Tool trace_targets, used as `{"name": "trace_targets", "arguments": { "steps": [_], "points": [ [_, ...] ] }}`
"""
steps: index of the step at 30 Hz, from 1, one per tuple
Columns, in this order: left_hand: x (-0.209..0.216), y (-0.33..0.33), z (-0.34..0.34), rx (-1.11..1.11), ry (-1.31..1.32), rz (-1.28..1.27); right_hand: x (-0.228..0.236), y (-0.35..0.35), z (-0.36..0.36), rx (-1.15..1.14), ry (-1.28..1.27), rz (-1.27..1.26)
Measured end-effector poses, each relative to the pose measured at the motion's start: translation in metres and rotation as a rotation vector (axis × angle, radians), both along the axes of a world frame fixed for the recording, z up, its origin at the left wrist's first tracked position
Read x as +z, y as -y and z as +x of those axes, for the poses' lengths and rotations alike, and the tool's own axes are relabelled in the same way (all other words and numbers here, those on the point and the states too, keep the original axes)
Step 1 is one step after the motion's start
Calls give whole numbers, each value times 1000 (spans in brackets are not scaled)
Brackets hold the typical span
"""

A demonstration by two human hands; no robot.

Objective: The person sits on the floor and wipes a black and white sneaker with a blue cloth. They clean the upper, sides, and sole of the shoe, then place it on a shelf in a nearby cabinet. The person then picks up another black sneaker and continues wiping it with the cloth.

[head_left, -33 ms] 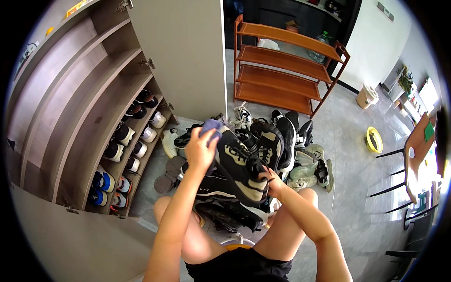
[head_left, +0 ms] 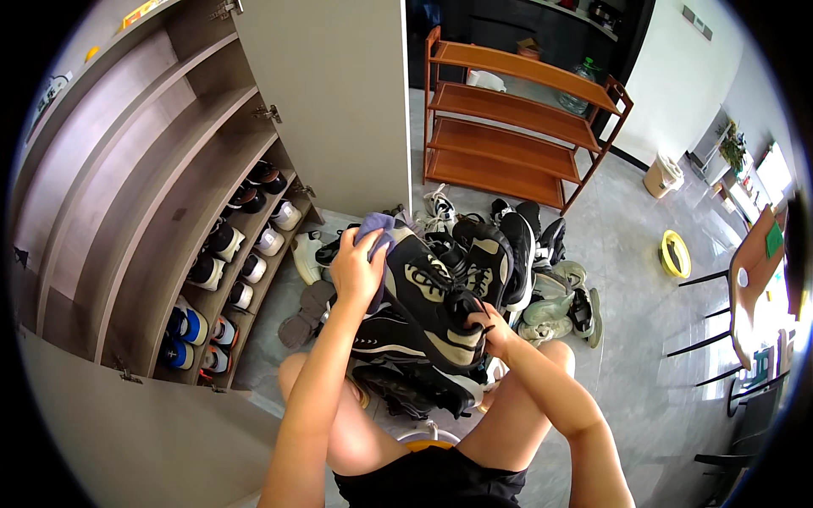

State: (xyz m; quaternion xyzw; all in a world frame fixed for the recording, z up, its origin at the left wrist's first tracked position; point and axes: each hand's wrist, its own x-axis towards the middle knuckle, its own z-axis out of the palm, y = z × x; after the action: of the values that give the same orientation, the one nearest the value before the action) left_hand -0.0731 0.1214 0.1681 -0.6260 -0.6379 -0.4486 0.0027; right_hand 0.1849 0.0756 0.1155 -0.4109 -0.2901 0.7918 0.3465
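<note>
My right hand [head_left: 493, 332] grips a black-and-beige lace-up sneaker [head_left: 415, 292] at its heel and collar, holding it tilted above my knees. A purple-grey cloth [head_left: 376, 225] is in my left hand [head_left: 356, 271], pressed against the toe end of that sneaker. Under and around it lies a heap of shoes on the floor. Among them are a black shoe [head_left: 381, 336] just below the held one, a black sneaker with a white sole [head_left: 518, 245], pale green shoes [head_left: 549, 309] and a brown-grey fuzzy pair [head_left: 302, 320].
To my left stands an open shoe cabinet [head_left: 144, 182] with several shoes on its lower shelves and its door [head_left: 330, 93] swung out. Beyond the heap is a brown wooden rack [head_left: 508, 102]. A yellow-rimmed basin [head_left: 675, 254], a bin [head_left: 663, 175] and a table [head_left: 754, 288] are at right.
My left hand and the cloth have shifted slightly to the left along the sneaker's toe. My right hand keeps its hold on the sneaker.
</note>
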Motion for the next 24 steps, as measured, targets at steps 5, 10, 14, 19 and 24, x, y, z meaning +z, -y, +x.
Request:
{"name": "trace_targets", "arguments": {
  "steps": [5, 10, 14, 19, 24],
  "points": [
    [-3, 35, 44, -264, 13, -82, -10, -3, 13, -133, 112, 134],
    [-3, 65, 72, -474, 46, 4, 14, -2, 7, -172, 147, 127],
    [-18, 30, 36, -266, -165, -6, 17, 5, 13, -67, 198, 313],
    [-16, 10, 8, -98, -170, 118, 24, 8, 16, 98, 405, 442],
    [-11, 5, -4, 52, -184, 157, 12, 11, 18, 161, 623, 799]
  ]
}}
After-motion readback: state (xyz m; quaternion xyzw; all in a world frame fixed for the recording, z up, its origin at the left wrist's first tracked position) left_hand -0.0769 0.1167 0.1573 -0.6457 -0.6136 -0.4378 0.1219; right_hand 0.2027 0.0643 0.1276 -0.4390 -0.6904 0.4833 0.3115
